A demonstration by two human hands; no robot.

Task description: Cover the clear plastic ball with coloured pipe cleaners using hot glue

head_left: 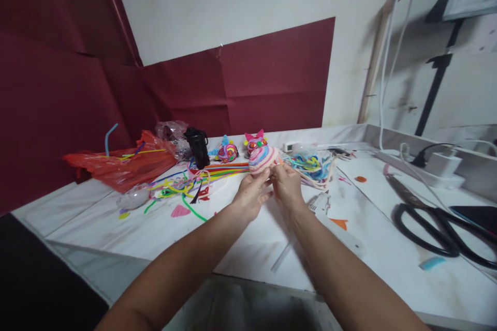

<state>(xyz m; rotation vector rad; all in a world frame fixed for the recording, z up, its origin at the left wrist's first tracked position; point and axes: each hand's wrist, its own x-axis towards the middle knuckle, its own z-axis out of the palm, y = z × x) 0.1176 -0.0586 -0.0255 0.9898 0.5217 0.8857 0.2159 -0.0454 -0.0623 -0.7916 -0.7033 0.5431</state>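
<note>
Over the middle of the table I hold a rounded craft piece (263,159), wound in pink, white, blue and orange stripes. My left hand (252,190) grips its lower side, thumb uppermost. The fingers of my right hand (286,184) are pinched together against its lower right edge; whatever is between them is too small and hidden to name. Just behind stands a striped figure with pink pointed ears (254,140). To its left sits another striped figure with a blue tuft (225,151). A white glue gun (337,227) lies beside my right forearm, partly covered by it.
Pipe cleaners (176,186) spread out on the left, near a red plastic bag (128,163) and a black container (197,146). Bundled yarn (310,165) lies behind my right hand. Large black-handled scissors (430,222) and a power strip (438,173) with cables occupy the right side.
</note>
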